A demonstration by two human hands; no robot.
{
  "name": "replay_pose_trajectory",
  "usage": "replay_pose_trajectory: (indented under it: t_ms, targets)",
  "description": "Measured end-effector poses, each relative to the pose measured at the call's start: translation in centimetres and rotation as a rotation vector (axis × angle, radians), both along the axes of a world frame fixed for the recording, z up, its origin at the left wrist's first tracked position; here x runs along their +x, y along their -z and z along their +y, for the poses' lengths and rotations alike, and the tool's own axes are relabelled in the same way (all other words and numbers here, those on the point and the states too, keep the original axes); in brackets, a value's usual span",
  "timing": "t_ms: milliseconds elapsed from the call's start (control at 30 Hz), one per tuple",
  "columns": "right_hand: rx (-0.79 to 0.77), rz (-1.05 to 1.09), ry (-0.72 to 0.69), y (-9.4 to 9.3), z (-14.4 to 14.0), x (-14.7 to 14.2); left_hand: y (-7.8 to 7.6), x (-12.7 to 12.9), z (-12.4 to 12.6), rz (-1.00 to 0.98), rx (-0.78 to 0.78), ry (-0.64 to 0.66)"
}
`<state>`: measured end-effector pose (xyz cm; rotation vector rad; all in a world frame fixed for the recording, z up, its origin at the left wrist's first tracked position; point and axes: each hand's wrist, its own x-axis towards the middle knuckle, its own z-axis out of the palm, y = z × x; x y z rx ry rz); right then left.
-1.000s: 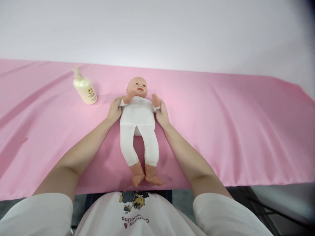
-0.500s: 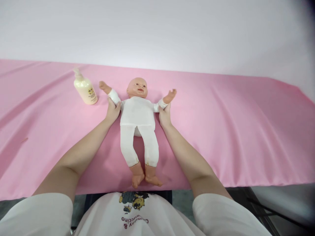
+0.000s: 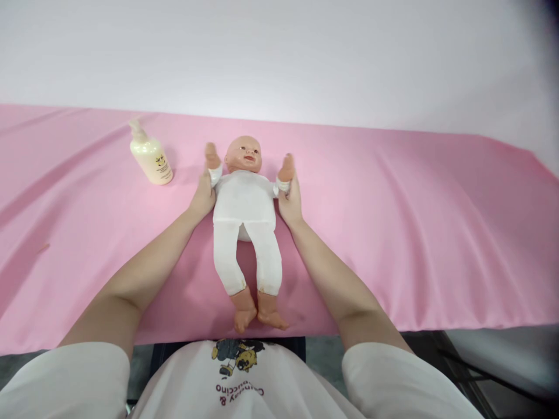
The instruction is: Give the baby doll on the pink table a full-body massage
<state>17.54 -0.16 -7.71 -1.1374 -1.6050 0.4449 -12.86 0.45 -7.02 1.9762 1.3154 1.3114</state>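
A baby doll [image 3: 244,215] in a white bodysuit lies on its back on the pink cloth [image 3: 393,233], head away from me, feet at the near edge. My left hand [image 3: 203,195] grips the doll's arm on the left side, and my right hand [image 3: 290,198] grips the arm on the right. Both doll arms point up beside the head, with the small hands sticking out above my fingers.
A cream pump bottle [image 3: 151,156] of lotion stands on the cloth to the left of the doll's head. The pink cloth covers a long table against a white wall. Below the near edge I see my white shirt.
The doll's arms were first folded in towards its chest, then spread wide to the sides, and now I hold them raised beside its head. The bottle stayed put.
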Motion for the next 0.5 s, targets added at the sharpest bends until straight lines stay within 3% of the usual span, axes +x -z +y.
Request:
replay_pose_trajectory:
  t_ms: [100,200,400,500]
  targets:
    - [-0.022,-0.145,-0.086,-0.1,-0.3,-0.3,-0.3,0.1,-0.4,0.103,-0.041,0.035]
    - [-0.016,-0.158,-0.089,-0.2,-0.4,-0.4,-0.4,0.3,-0.6,0.115,-0.028,0.011]
    - [-0.040,0.034,-0.045,0.3,-0.1,-0.2,-0.8,0.5,-0.5,-0.006,0.025,0.033]
    - [-0.078,0.179,0.016,0.9,0.6,0.1,-0.8,0.3,-0.3,-0.082,0.025,-0.018]
